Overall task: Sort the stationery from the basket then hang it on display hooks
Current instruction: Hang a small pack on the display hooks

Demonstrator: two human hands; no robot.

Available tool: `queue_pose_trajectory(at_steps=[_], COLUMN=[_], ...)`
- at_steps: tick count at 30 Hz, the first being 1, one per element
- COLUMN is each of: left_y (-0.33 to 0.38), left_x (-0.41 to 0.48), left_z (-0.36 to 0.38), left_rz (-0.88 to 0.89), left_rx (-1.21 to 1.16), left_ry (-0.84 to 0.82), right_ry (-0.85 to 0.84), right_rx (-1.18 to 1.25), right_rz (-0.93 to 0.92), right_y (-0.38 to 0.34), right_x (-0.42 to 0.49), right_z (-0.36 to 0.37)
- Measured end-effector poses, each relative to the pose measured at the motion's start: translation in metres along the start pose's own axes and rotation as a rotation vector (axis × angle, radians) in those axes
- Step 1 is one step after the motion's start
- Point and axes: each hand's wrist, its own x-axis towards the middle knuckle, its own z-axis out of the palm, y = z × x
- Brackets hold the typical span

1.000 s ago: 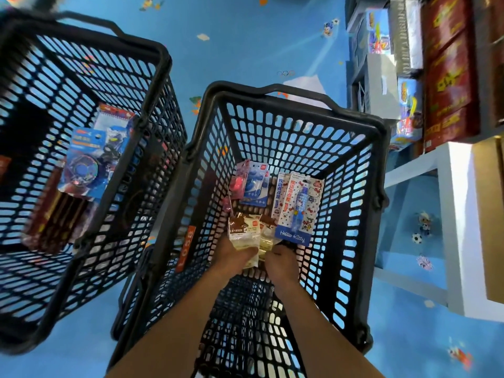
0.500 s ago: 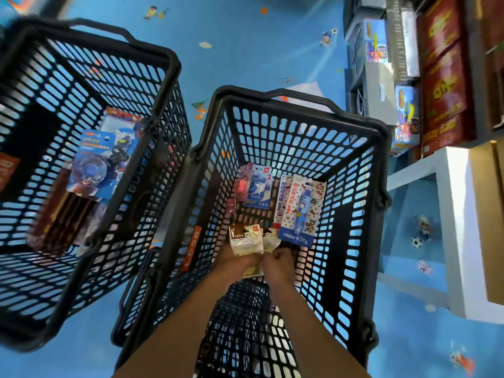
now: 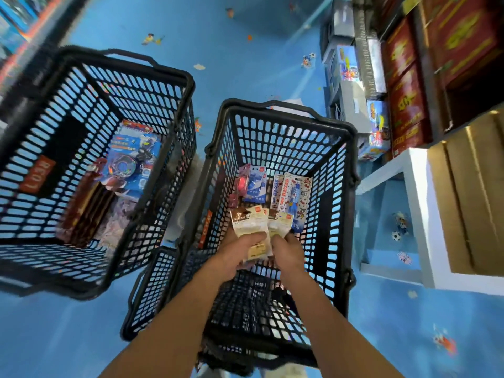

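Note:
Both my hands reach down into the right black basket [image 3: 283, 120]. My left hand [image 3: 240, 251] grips a cream and brown stationery packet [image 3: 246, 221] from below. A second, similar packet [image 3: 279, 223] overlaps it, and my right hand [image 3: 289, 248] holds that one. Behind them on the basket floor lie a white and red cartoon pen pack [image 3: 296, 196], a blue blister pack [image 3: 255, 186] and a pink item [image 3: 241, 184].
A second black basket [image 3: 122, 66] stands to the left with a blue toy pack [image 3: 131, 159] and dark red packs [image 3: 90, 200]. White shelving [image 3: 417, 214], cardboard boxes [image 3: 469, 203] and red boxes [image 3: 403, 85] stand at the right. The floor is blue.
The view has shifted, so both baskets now sit further right and lower. My hands have stayed together on the cream packets, lifted slightly off the basket floor.

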Motion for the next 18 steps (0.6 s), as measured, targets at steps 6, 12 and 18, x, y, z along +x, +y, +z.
queue_pose_trajectory(at_steps=[6, 12, 18], left_y=[0.03, 0.052, 0.051], left_x=[-0.069, -0.142, -0.214], left_z=[-0.013, -0.037, -0.056], left_rz=[0.071, 0.2, 0.266], left_rx=[-0.011, -0.103, -0.136], left_ry=[-0.148, -0.107, -0.04], right_ry=[-0.109, -0.094, -0.357], right_rx=[0.09, 0.132, 0.03], right_rz=[-0.087, -0.169, -0.24], right_y=[-0.03, -0.058, -0.086], right_x=[-0.07, -0.148, -0.219], right_z=[-0.027, -0.064, -0.069])
